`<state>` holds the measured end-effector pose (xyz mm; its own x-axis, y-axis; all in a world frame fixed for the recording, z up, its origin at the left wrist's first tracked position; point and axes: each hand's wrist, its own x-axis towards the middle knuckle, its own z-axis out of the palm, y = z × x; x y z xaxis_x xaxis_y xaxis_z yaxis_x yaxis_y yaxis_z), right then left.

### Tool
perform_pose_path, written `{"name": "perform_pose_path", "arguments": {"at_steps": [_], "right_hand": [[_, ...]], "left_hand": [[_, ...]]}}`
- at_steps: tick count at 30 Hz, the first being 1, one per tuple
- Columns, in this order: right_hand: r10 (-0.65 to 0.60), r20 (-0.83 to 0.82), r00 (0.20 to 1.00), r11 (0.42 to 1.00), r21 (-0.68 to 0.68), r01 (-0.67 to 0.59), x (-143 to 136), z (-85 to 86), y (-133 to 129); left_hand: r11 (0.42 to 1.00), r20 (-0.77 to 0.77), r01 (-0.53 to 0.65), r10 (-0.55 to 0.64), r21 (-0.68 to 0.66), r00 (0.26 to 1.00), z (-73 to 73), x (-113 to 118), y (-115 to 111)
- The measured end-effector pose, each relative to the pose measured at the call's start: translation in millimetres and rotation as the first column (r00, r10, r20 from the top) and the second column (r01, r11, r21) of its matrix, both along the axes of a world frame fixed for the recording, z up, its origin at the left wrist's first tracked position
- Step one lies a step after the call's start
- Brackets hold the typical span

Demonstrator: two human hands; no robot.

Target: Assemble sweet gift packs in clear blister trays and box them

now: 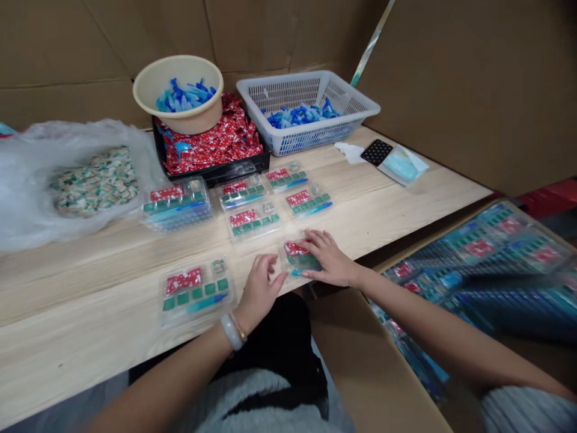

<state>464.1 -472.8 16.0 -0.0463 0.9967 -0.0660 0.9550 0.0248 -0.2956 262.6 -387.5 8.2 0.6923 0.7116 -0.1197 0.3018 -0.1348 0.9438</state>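
Note:
A clear plastic blister pack [295, 260] lies near the table's front edge. Through it show a red printed packet, green squares and a blue pen-like piece. My right hand [331, 261] grips it from the right, fingers over its top and thumb at the near side, hiding part of it. At its left stands my left hand [261, 285], fingers loosely curled, thumb apart and nothing held; whether it touches the pack I cannot tell. Another filled pack [198, 291] lies left of that hand. Several more packs [255, 221] lie behind, beside a stack of packs [178, 207].
At the back, a cream basin [144, 90] of blue pieces rests on a black tray [220, 174] of red packets. A white basket [311, 144] holds more blue pieces. A plastic bag [27, 174] of small pieces lies left. Right, below, a cardboard box [374, 355] adjoins many packs [478, 246].

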Motion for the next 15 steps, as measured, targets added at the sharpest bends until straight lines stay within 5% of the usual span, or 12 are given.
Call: {"name": "perform_pose_path", "arguments": {"at_steps": [2, 6, 10, 15], "right_hand": [[-0.014, -0.003, 1.000, 1.000, 0.004, 0.014, -1, 0.6, -1], [-0.023, 0.003, 1.000, 1.000, 0.015, 0.023, -5, 2.7, -1], [0.000, 0.030, 1.000, 0.999, 0.043, -0.002, -6, 0.5, -2], [-0.001, 0.062, 0.998, 0.997, 0.075, -0.003, -5, -6.7, -4]], "left_hand": [[0.950, -0.028, -0.112, 0.108, -0.292, 0.994, 7.8, 4, -8], [0.649, 0.036, -0.140, 0.250, -0.748, 0.968, 17.8, 20, -8], [0.493, 0.072, -0.092, 0.304, -0.865, 0.950, 15.3, 30, -1], [0.440, 0.084, -0.076, 0.333, -0.895, 0.939, 7.6, 35, -5]]}}
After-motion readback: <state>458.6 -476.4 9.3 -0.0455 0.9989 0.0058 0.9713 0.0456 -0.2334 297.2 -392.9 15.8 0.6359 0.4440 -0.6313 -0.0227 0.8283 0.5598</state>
